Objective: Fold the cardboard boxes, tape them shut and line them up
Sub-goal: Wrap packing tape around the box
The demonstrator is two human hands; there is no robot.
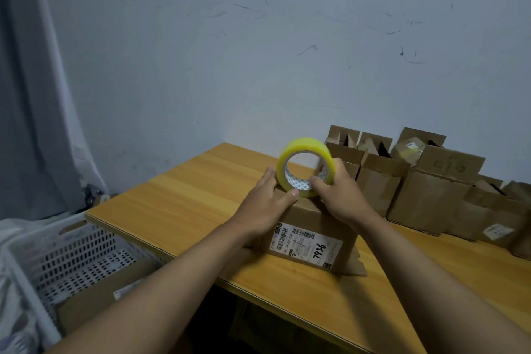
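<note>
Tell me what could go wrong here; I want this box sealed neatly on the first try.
The right hand holds the yellow tape roll tilted on the labelled brown cardboard box, so the strip may run crooked. The left hand only presses flat on top, so the box could slide on the wooden table.

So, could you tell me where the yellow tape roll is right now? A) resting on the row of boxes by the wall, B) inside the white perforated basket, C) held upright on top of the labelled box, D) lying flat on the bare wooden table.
C: the right hand grips the yellow tape roll standing on edge atop the labelled box, while the left hand rests on the box top beside it.
</note>
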